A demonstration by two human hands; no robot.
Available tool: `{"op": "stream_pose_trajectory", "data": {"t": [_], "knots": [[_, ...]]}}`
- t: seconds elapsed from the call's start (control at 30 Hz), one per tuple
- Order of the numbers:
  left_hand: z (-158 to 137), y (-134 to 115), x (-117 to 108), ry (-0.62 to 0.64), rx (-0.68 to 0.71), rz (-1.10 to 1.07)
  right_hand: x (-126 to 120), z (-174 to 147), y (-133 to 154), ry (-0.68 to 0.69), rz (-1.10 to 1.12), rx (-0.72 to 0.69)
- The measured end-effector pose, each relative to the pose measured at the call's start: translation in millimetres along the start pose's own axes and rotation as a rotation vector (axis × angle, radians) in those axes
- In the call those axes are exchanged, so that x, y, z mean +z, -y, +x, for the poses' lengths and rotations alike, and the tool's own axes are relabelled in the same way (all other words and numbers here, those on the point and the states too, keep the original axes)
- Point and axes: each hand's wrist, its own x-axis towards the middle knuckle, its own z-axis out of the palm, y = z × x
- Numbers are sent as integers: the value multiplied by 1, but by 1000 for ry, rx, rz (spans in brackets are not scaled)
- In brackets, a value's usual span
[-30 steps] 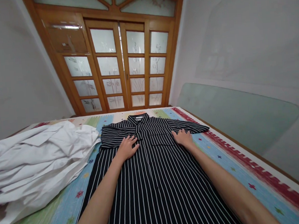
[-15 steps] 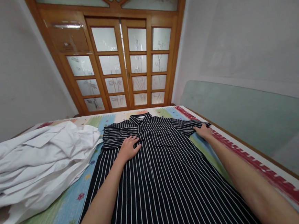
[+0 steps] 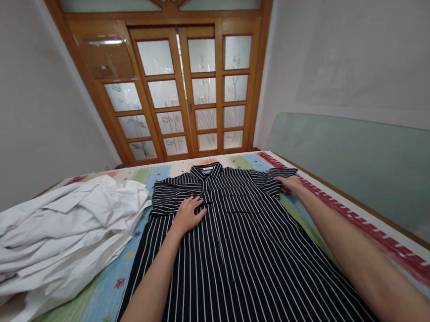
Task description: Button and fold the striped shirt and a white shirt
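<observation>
A black shirt with white stripes [image 3: 222, 249] lies front up in the head view, its collar at the far end. Its left-side sleeve is folded in across the chest. On the end of that sleeve my left hand [image 3: 190, 214] rests flat, fingers apart. My right hand [image 3: 292, 183] grips the other sleeve [image 3: 270, 180] near its cuff, and the sleeve bends over at that spot. Some of the right fingers are hidden behind the cloth.
A heap of white clothing [image 3: 64, 232] lies left of the shirt. Underneath is a colourful patterned bed cover [image 3: 88, 300]. A pale green panel [image 3: 348, 150] runs along the right wall, and wooden glazed doors [image 3: 185, 94] stand beyond the bed.
My right hand has drawn the right-side sleeve slightly inward, and the sleeve now bends over where it was stretched out. My left hand stays on the folded sleeve. The view has shifted slightly.
</observation>
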Motion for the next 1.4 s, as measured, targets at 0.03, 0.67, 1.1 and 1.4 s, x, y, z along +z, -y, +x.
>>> {"op": "stream_pose_trajectory", "data": {"t": [0.03, 0.67, 1.1, 1.4], "knots": [[0, 0, 0, 1, -3, 0, 5, 0, 1, -29, -22, -6], [-3, 0, 0, 0, 2, -28, 73, -94, 4, 353, -656, -886], [-3, -1, -1, 0, 0, -22, 62, -102, 6, 549, -402, -701], [-2, 0, 0, -4, 1, -29, 101, -126, 28, 618, 111, -188]]}}
